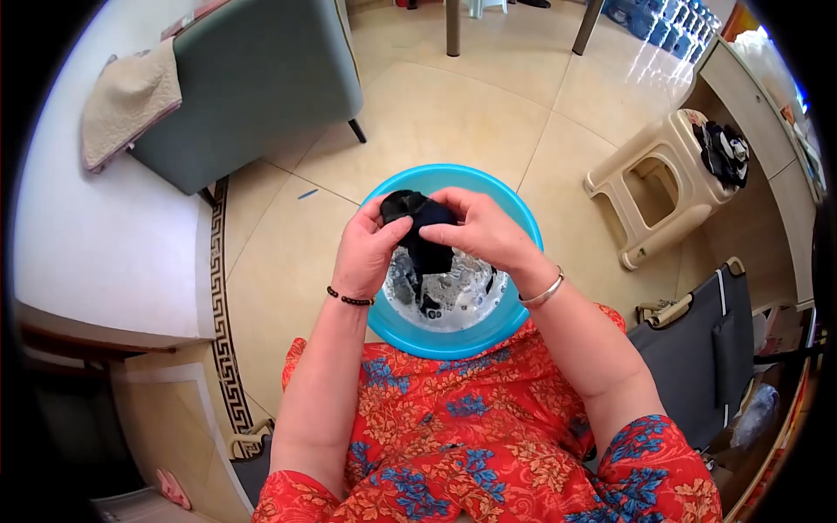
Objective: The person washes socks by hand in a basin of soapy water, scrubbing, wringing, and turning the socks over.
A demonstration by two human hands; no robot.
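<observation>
Over a blue basin [453, 347] on the floor, a black sock [431, 251] is held up between my two hands. My left hand [364, 253], with a beaded bracelet at the wrist, pinches its left side between thumb and fingers. On the other side, the thumb and fingers of my right hand [485, 228] grip the cloth; a silver bangle circles that wrist. The sock hangs down above foamy water [471, 296]. More dark cloth [429, 305] shows in the suds, partly hidden by foam.
A beige plastic stool [641, 187] at right bears a pile of dark cloth items [722, 152]. Close by my right side is a grey folding chair [693, 349]. A grey-green armchair [253, 78] stands at upper left. Table legs [453, 26] and water bottles [667, 26] are farther back.
</observation>
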